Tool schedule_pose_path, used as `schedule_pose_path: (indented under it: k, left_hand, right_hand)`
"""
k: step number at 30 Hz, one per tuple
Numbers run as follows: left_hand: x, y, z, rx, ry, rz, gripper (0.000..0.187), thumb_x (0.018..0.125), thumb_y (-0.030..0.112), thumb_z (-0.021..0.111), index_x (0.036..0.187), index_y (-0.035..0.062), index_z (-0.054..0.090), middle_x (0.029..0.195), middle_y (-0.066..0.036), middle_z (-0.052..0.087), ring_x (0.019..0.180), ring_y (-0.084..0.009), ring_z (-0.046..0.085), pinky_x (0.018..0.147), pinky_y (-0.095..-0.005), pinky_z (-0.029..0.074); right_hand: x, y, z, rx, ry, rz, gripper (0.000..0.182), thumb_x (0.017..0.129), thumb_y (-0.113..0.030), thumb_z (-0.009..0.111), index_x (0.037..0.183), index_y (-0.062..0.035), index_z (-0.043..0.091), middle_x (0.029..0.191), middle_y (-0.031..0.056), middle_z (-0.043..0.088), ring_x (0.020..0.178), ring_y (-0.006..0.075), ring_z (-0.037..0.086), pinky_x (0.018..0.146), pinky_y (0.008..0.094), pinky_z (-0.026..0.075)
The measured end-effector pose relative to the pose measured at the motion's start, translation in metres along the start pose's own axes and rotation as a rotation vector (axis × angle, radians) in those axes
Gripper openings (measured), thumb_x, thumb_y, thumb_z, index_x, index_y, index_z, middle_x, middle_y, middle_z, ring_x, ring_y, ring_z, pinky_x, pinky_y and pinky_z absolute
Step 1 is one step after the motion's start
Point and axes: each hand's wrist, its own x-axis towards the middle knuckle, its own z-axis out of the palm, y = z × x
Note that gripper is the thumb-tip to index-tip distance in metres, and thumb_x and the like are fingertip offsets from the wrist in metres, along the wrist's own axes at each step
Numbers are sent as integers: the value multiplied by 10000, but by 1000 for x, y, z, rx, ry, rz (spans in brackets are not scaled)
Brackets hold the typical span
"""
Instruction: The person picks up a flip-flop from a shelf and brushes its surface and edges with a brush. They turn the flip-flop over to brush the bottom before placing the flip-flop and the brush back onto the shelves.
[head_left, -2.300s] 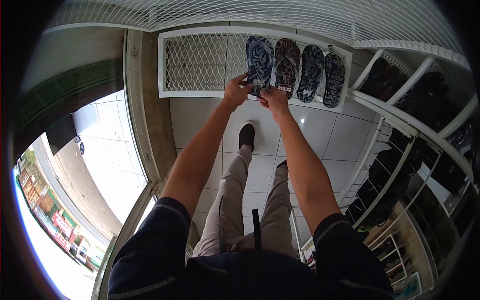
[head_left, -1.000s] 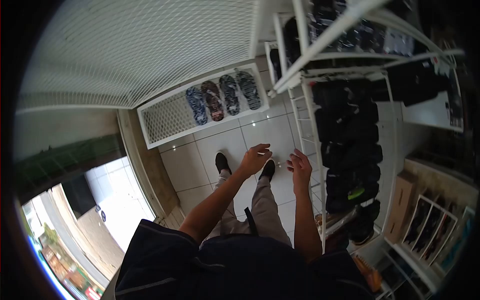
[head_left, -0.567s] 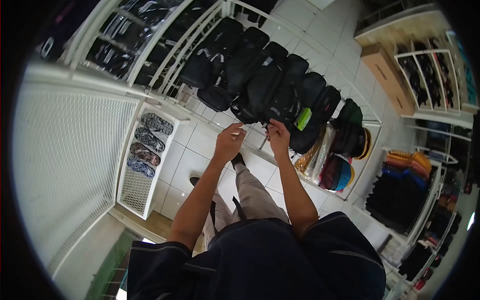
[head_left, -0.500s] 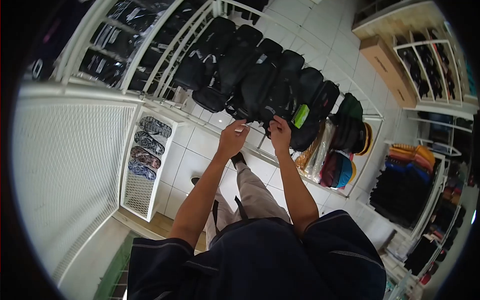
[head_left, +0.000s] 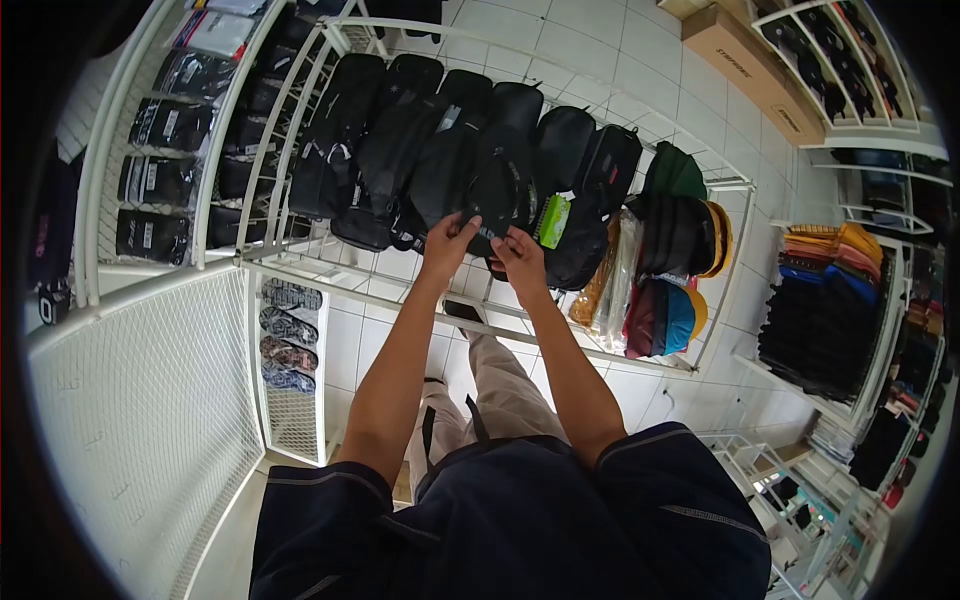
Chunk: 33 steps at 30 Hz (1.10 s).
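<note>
While both hands meet at the lower edge of the white wire rack, the left hand and right hand pinch a black flip-flop pair hanging mid-row, apparently not yet unhooked from its neighbours.

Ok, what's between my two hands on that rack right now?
In the head view, a black sandal hangs between the left hand and right hand; both touch its lower end.
</note>
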Motion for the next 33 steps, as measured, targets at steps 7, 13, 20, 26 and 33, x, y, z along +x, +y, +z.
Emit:
schedule_pose_path:
  k: [7, 13, 20, 26, 33]
  left_hand:
    - [-4, 15, 7, -247, -197, -137, 419, 953, 103, 731, 1300, -68, 572, 1117, -83, 711, 989, -120, 636, 877, -252, 491]
    - [-34, 11, 6, -335, -227, -78, 390, 949, 75, 724, 1280, -54, 560, 1123, -91, 715, 1000, -120, 648, 872, -244, 496]
    - [-84, 30, -13, -462, 2, 88, 283, 944, 9, 655, 1209, -38, 569, 1099, -90, 709, 981, -122, 651, 869, -244, 494]
    - [-164, 49, -72, -369, 161, 174, 279, 944, 23, 654, 1201, -50, 573, 1064, -86, 696, 974, -115, 637, 846, -263, 498]
    - [-298, 39, -140, -439, 287, 248, 318, 922, 21, 682, 1209, -66, 578, 1049, -99, 694, 972, -137, 650, 850, -277, 517]
  right_hand:
    - [42, 7, -81, -626, 549, -348, 539, 915, -443, 744, 1261, -41, 643, 1034, 172, 697, 906, 307, 705, 816, 408, 573]
    - [77, 8, -81, -907, 600, -257, 778, 745, -479, 858, 1317, -27, 588, 1140, 286, 649, 1099, 462, 631, 975, 504, 501]
    - [64, 9, -85, -358, 350, -255, 523, 811, -316, 786, 1222, -28, 637, 1059, 186, 704, 928, 326, 688, 833, 418, 556]
    - [-49, -86, 33, 254, -221, -82, 300, 909, -200, 730, 1158, -61, 637, 997, 104, 716, 779, 186, 688, 663, 319, 572]
    - [-135, -112, 165, 47, -559, -112, 382, 813, -45, 830, 1136, -24, 627, 980, 8, 636, 870, 124, 623, 804, 263, 506]
